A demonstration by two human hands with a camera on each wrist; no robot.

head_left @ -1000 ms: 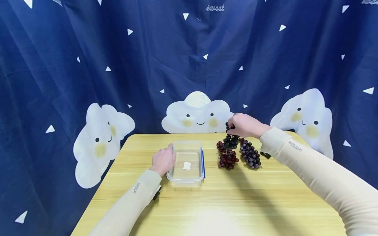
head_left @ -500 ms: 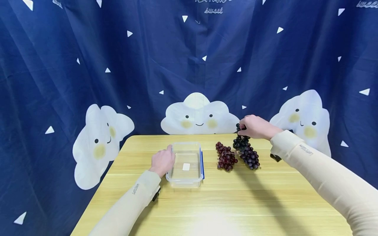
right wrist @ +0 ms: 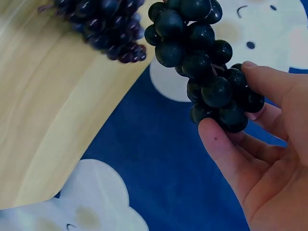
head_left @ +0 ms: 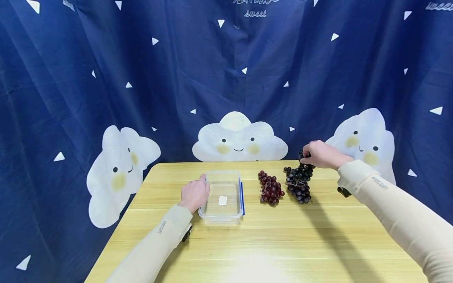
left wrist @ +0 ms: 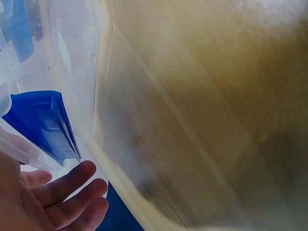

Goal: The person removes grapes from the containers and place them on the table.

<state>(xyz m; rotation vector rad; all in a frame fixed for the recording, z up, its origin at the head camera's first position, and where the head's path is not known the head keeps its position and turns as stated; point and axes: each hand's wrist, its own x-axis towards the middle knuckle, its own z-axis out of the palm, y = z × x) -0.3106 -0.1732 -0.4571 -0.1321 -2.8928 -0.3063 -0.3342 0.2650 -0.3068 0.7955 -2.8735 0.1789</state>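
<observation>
The left hand (head_left: 195, 193) holds the left rim of a clear plastic container (head_left: 220, 220); the left wrist view shows its fingers (left wrist: 72, 185) loosely bent beside a blue latch (left wrist: 43, 122). Thumb and fingertips of the right hand (head_left: 323, 154) pinch the upper end of a black-green grape bunch (head_left: 305, 173), hanging over a purple bunch (head_left: 301, 193). In the right wrist view, the hand (right wrist: 269, 139) grips the dark bunch (right wrist: 197, 62), with the purple grapes (right wrist: 103, 29) beyond. Left of the purple bunch lies a red one (head_left: 271, 190).
The light wooden table (head_left: 262, 236) extends toward the viewer. Behind it hangs a blue curtain (head_left: 177, 78) with clouds and white triangles. A blue latch strip (head_left: 242, 198) runs along the container's right side.
The right hand has carried the dark bunch rightward, from over the red grapes to over the purple ones. The left hand keeps its place at the container.
</observation>
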